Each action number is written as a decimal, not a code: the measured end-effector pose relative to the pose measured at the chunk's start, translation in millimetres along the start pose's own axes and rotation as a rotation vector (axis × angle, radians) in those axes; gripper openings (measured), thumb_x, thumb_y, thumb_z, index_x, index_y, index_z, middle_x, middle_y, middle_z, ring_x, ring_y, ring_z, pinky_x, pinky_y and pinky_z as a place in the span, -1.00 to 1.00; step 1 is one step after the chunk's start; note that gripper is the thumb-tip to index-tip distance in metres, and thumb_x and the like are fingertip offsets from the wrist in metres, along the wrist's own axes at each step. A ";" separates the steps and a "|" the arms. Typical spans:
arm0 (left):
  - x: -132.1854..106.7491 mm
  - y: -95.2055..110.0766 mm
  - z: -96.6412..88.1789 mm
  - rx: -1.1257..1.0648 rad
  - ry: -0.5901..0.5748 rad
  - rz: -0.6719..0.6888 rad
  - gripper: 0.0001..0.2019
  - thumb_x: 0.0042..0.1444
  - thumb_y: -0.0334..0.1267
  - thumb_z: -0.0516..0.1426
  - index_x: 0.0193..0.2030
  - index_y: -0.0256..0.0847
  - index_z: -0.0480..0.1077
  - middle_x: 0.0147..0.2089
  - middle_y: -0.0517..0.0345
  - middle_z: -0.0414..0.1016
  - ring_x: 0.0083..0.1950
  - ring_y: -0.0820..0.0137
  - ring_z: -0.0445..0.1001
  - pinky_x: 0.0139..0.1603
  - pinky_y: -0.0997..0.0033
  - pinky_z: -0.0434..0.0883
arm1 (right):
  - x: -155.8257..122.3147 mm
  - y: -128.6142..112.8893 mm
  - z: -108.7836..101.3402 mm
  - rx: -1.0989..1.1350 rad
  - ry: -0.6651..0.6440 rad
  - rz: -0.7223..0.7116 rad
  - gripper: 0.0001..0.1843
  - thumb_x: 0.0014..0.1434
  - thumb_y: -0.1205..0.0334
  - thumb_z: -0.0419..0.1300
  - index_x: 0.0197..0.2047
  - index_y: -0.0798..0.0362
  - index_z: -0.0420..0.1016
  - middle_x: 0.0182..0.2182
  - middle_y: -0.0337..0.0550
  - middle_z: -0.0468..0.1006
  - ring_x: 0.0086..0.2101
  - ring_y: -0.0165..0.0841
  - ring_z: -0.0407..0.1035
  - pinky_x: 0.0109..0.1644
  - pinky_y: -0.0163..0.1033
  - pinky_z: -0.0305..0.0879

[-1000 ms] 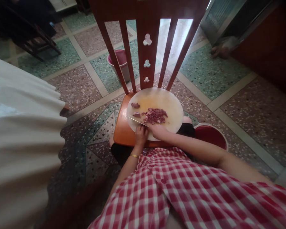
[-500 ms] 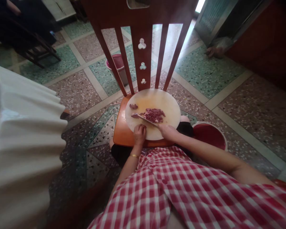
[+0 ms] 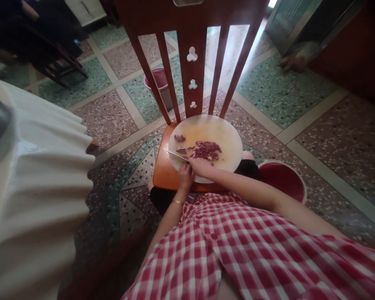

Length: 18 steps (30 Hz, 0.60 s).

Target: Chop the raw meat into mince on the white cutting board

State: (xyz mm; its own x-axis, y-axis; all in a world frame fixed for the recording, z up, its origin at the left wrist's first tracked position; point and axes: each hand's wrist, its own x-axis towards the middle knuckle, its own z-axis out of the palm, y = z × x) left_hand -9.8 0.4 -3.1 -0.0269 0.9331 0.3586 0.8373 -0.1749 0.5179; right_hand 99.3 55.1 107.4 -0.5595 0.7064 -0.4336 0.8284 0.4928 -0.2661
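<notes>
A round white cutting board [image 3: 228, 133] lies on the orange-brown seat of a wooden chair [image 3: 162, 166]. My right hand [image 3: 201, 166] grips a knife [image 3: 176, 155], its blade pointing left across the board's near-left edge. Close against it, my left hand [image 3: 185, 173] rests at the board's near edge with fingers curled; what they hold, if anything, is hidden. A heap of chopped dark red meat [image 3: 206, 150] sits mid-board, just beyond the right hand. Two larger meat pieces, one farther back [image 3: 179, 138] and one nearer the blade [image 3: 181, 150], lie to its left.
Beyond the chair back stands a bin with a pink liner [image 3: 161, 79]. A red round basin [image 3: 281, 183] is on the floor at right. A table with a pale draped cloth [image 3: 46, 179] fills the left side. Another person's arm [image 3: 30, 11] shows at the top left.
My right hand has moved left with the knife, up against my left hand. The blade has come off the meat piece and now reaches past the board's left edge. The view has shifted slightly.
</notes>
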 end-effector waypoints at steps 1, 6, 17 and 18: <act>0.1 0.8 -0.6 -0.001 -0.003 0.003 -0.88 0.08 -0.28 0.03 -0.27 -0.22 0.35 -0.30 0.00 0.36 -0.19 0.28 0.34 -0.16 0.27 0.33 | -5.1 4.2 2.5 0.001 0.012 -0.004 -0.74 0.22 0.37 -0.13 -0.06 0.15 0.26 -0.21 0.12 0.49 -0.20 -0.24 0.42 -0.17 -0.21 0.29; 2.6 5.2 -2.3 -0.022 0.010 0.028 -0.87 0.09 -0.33 0.02 -0.26 -0.21 0.37 -0.20 -0.01 0.39 -0.12 0.30 0.34 -0.08 0.28 0.33 | -50.0 48.1 16.0 0.038 -0.042 0.089 -0.73 0.22 0.29 -0.10 -0.07 0.16 0.29 -0.26 0.09 0.51 -0.23 -0.20 0.43 -0.20 -0.23 0.28; 0.6 6.1 -7.8 -0.055 0.032 0.072 -0.87 0.10 -0.32 0.04 -0.23 -0.22 0.37 -0.20 0.00 0.40 -0.09 0.31 0.34 -0.08 0.28 0.33 | -64.3 32.5 5.1 0.034 -0.060 0.133 -0.70 0.26 0.25 -0.18 -0.06 0.12 0.25 -0.26 0.07 0.51 -0.22 -0.20 0.42 -0.18 -0.20 0.25; 0.7 6.8 -8.0 -0.056 0.031 0.074 -0.87 0.10 -0.32 0.04 -0.22 -0.22 0.37 -0.20 0.00 0.40 -0.09 0.31 0.34 -0.08 0.28 0.33 | -62.5 32.4 4.1 0.020 -0.062 0.136 -0.71 0.26 0.26 -0.18 -0.05 0.13 0.24 -0.26 0.07 0.51 -0.22 -0.20 0.42 -0.18 -0.21 0.25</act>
State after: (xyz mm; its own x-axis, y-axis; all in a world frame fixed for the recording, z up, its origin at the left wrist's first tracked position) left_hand -8.5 -2.6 6.8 0.0165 0.9069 0.4211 0.8059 -0.2613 0.5313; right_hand 161.2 24.8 122.4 -0.4397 0.7329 -0.5191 0.8973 0.3837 -0.2184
